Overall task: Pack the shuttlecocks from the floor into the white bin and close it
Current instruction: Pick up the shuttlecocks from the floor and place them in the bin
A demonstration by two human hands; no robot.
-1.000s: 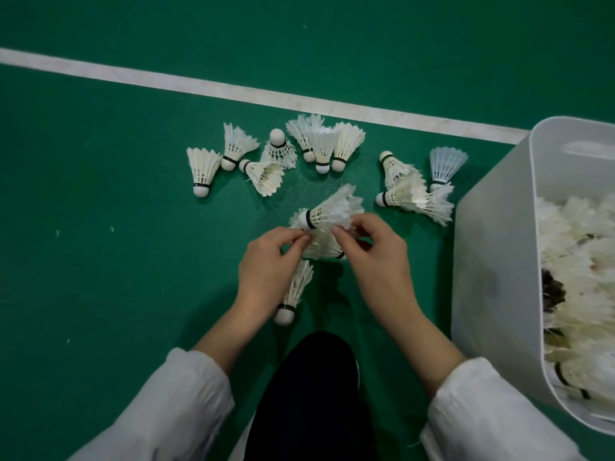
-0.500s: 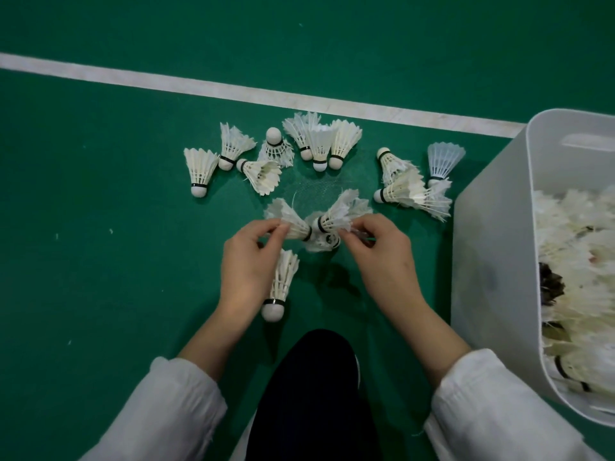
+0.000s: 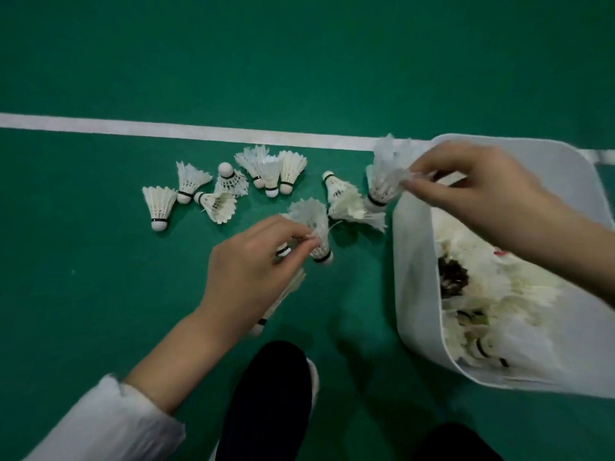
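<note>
Fingers (image 3: 429, 169) of the right hand (image 3: 476, 184) pinch a shuttlecock (image 3: 386, 176) by its feathers at the white bin (image 3: 416, 271)'s far corner. The left hand (image 3: 246, 271) pinches a second shuttlecock (image 3: 314, 224) just above the floor (image 3: 100, 294), near loose shuttlecocks (image 3: 159, 204).

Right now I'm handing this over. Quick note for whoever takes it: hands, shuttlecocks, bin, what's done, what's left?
Right hand: pinches a carried shuttlecock by its feathers at the white bin's left rim, not yet dropped in.
Left hand: pinches a second shuttlecock by its feathers, low over the floor. Another shows beneath the hand; cannot tell if it is held.
Done: the bin already holds many shuttlecocks.
Left: drop these in, gather the loose shuttlecocks on the floor near the white line, close the bin. No lid in view.
</note>
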